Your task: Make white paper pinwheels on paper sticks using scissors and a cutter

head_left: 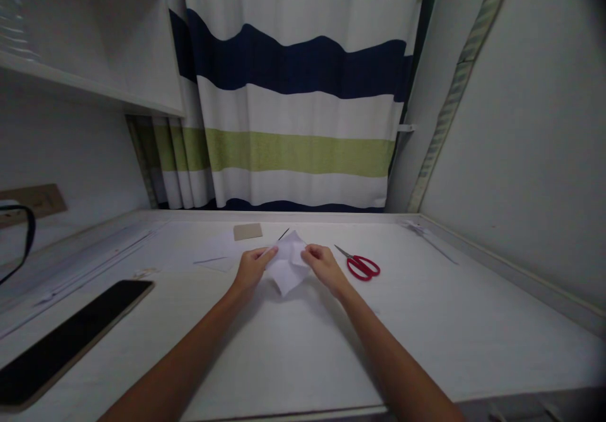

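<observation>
A folded piece of white paper (288, 264) lies in the middle of the white desk (303, 340), held from both sides. My left hand (250, 269) pinches its left edge with fingers closed on it. My right hand (322, 265) grips its right edge the same way. The paper is creased into an angular shape with a corner pointing toward me. Red-handled scissors (360, 265) lie on the desk just right of my right hand, apart from it.
More white paper sheets (215, 254) and a small tan card (247, 231) lie behind my left hand. A dark tablet or keyboard (66, 340) sits at the desk's left front. A striped curtain (298, 93) hangs behind; a shelf (89, 49) is at upper left.
</observation>
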`<control>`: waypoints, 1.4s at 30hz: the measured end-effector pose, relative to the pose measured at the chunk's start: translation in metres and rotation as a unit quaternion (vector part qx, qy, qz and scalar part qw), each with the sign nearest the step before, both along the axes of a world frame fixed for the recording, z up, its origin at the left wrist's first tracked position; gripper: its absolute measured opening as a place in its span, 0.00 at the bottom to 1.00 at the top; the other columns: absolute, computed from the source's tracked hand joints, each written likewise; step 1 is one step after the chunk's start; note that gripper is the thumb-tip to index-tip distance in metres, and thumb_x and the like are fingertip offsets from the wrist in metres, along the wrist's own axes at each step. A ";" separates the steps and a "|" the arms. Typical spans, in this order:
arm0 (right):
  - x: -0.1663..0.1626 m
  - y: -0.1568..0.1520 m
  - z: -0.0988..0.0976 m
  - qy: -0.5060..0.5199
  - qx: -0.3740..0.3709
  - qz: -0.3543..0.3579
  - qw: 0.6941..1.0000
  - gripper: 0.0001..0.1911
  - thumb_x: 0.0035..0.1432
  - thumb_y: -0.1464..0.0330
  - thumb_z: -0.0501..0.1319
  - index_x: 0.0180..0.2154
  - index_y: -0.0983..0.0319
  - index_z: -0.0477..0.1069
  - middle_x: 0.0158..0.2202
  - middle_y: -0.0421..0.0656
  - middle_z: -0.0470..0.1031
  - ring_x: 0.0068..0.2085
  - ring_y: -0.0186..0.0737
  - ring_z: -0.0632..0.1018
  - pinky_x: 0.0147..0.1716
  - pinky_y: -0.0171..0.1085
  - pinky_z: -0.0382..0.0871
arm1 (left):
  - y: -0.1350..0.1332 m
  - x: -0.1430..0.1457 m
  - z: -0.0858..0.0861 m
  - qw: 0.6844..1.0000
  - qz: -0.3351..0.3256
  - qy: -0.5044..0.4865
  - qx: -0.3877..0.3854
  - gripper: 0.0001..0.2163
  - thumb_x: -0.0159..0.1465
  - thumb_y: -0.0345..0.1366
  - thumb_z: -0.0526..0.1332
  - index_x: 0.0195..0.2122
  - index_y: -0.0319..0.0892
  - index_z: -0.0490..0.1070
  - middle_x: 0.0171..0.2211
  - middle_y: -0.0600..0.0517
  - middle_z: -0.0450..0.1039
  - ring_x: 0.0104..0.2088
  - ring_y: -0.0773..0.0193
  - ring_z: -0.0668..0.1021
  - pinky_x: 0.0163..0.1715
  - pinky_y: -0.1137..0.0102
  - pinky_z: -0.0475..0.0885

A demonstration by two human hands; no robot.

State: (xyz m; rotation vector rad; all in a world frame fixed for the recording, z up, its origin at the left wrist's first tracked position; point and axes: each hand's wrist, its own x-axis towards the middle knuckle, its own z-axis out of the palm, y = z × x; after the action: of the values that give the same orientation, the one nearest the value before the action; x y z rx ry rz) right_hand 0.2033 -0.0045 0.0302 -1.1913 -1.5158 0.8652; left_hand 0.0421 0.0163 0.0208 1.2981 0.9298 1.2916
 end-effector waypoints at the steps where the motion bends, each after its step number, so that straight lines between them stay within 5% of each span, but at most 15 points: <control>1: 0.004 -0.001 0.002 0.018 -0.024 0.028 0.999 0.08 0.45 0.67 0.54 0.19 0.63 0.62 0.19 0.37 0.61 0.25 0.33 0.64 0.26 0.33 0.56 | 0.000 -0.002 0.002 1.000 -0.010 -0.009 -0.010 0.13 0.47 0.40 0.62 0.27 0.33 0.73 0.22 0.50 0.72 0.22 0.65 0.72 0.21 0.74 0.64; 8: 0.011 -0.007 0.007 0.165 -0.108 0.101 0.975 0.09 0.42 0.64 0.58 0.26 0.63 0.64 0.23 0.38 0.67 0.24 0.29 0.68 0.25 0.31 0.62 | -0.003 -0.010 0.013 0.993 -0.078 -0.062 -0.055 0.18 0.48 0.35 0.62 0.40 0.35 0.66 0.33 0.45 0.71 0.29 0.65 0.73 0.28 0.73 0.68; 15: 0.007 0.002 -0.004 0.230 -0.098 0.059 0.967 0.11 0.41 0.62 0.59 0.24 0.62 0.62 0.20 0.37 0.65 0.22 0.30 0.67 0.25 0.33 0.64 | -0.004 0.001 0.002 0.997 -0.015 -0.062 -0.043 0.22 0.51 0.31 0.57 0.46 0.47 0.51 0.23 0.59 0.68 0.21 0.71 0.72 0.21 0.77 0.66; 18: 0.002 0.003 -0.009 0.231 -0.085 0.043 0.968 0.11 0.42 0.61 0.57 0.26 0.61 0.61 0.21 0.37 0.66 0.23 0.31 0.68 0.24 0.33 0.64 | -0.005 0.004 0.000 0.999 -0.017 -0.035 -0.024 0.16 0.51 0.33 0.56 0.42 0.44 0.58 0.18 0.60 0.66 0.18 0.71 0.70 0.17 0.79 0.62; 21: -0.002 0.006 -0.015 0.209 -0.074 0.033 0.975 0.11 0.44 0.61 0.56 0.28 0.61 0.61 0.22 0.37 0.67 0.24 0.33 0.70 0.24 0.33 0.64 | -0.006 0.005 0.002 1.000 -0.027 -0.006 -0.010 0.13 0.49 0.34 0.58 0.37 0.40 0.66 0.25 0.55 0.69 0.22 0.69 0.71 0.18 0.78 0.63; 26: -0.005 0.011 -0.024 0.109 -0.059 0.003 0.992 0.11 0.47 0.61 0.52 0.30 0.62 0.62 0.22 0.39 0.68 0.24 0.33 0.70 0.23 0.33 0.63 | -0.008 0.001 0.005 0.996 -0.057 0.063 0.030 0.23 0.46 0.31 0.60 0.45 0.40 0.62 0.39 0.49 0.67 0.29 0.66 0.71 0.24 0.74 0.67; 32: 0.023 0.015 -0.011 -0.123 -0.031 -0.090 0.988 0.07 0.49 0.67 0.52 0.29 0.62 0.65 0.28 0.43 0.71 0.31 0.35 0.72 0.31 0.33 0.62 | -0.006 -0.009 0.008 0.979 -0.070 0.171 0.079 0.27 0.46 0.28 0.59 0.49 0.39 0.57 0.30 0.52 0.68 0.21 0.70 0.69 0.22 0.73 0.67; 38: 0.097 0.007 -0.011 -0.372 -0.118 -0.226 0.892 0.06 0.49 0.73 0.54 0.30 0.70 0.67 0.37 0.57 0.68 0.44 0.48 0.67 0.41 0.43 0.57 | -0.005 -0.014 0.014 0.966 -0.076 0.226 0.097 0.27 0.46 0.27 0.56 0.49 0.41 0.54 0.26 0.56 0.66 0.20 0.70 0.69 0.22 0.74 0.66; 42: 0.117 0.006 -0.019 -0.477 -0.186 -0.201 0.835 0.12 0.52 0.69 0.54 0.38 0.69 0.65 0.41 0.49 0.66 0.42 0.42 0.68 0.40 0.43 0.62 | -0.007 -0.014 0.014 0.961 -0.092 0.238 0.108 0.26 0.47 0.27 0.55 0.48 0.43 0.52 0.24 0.58 0.62 0.18 0.72 0.67 0.19 0.76 0.64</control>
State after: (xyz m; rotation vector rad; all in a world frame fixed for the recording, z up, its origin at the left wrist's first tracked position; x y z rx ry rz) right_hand 0.3204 0.0019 0.0111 -2.3642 -1.7549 0.2403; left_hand 0.0284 0.0097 0.0348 1.8742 0.9830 0.9701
